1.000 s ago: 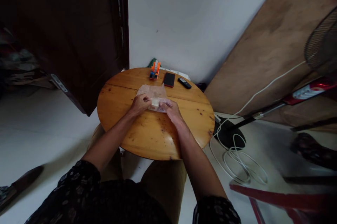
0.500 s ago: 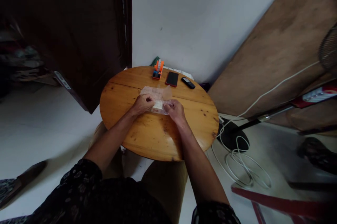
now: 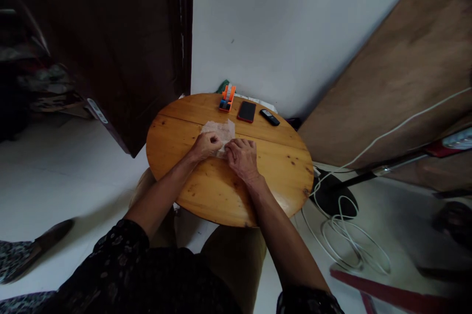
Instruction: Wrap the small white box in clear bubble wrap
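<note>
A pale pinkish, translucent sheet that looks like bubble wrap (image 3: 223, 129) lies on the round wooden table (image 3: 206, 196). My left hand (image 3: 207, 145) is closed in a pinch at the sheet's near left part. Bent over its right side is my right hand (image 3: 243, 157), palm down, its curled fingertips pressing the folded edge close to my left fingers. A whitish patch shows between the two hands; whatever lies under the sheet there is mostly covered.
Along the table's far side are an orange tape dispenser (image 3: 227, 99), a dark phone with a red edge (image 3: 247, 111) and a black handset (image 3: 269, 117). A white cable (image 3: 346, 225) lies coiled on the floor at right. Another person's shoe (image 3: 51, 240) is at lower left.
My right hand has turned from a pinch to palm down over the sheet. The sheet's right side is folded inward, so it looks narrower. The view has shifted slightly.
</note>
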`<state>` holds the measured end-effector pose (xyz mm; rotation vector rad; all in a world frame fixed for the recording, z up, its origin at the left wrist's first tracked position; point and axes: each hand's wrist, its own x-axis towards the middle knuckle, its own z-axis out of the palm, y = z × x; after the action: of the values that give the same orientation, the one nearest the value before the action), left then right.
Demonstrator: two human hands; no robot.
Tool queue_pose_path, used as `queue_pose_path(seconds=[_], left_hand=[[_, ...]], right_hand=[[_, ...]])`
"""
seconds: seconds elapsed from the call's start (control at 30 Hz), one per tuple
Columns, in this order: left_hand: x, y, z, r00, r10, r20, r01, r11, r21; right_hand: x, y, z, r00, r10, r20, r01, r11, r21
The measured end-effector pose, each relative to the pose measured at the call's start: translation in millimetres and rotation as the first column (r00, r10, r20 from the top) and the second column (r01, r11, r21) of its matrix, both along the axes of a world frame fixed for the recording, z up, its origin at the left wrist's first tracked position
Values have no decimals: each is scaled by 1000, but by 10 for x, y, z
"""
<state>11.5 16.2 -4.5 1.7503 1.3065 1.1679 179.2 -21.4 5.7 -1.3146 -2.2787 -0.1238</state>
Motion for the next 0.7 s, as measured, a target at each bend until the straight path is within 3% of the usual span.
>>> queue_pose_path(seconds=[0.33,0.53,0.7], left_hand=[[13,98,-82,999,-16,49,16,1000,6],[17,98,-75,998,-6,64,7,1000,-5],[30,111,-105,996,19,82,-17,1000,-23]], right_hand=[[-8,-6,3,993,-56,107,44,992,118],[3,-31,19,996,-34,77,18,979,201],[-10,-44,22,990,-18,142,2,994,112]])
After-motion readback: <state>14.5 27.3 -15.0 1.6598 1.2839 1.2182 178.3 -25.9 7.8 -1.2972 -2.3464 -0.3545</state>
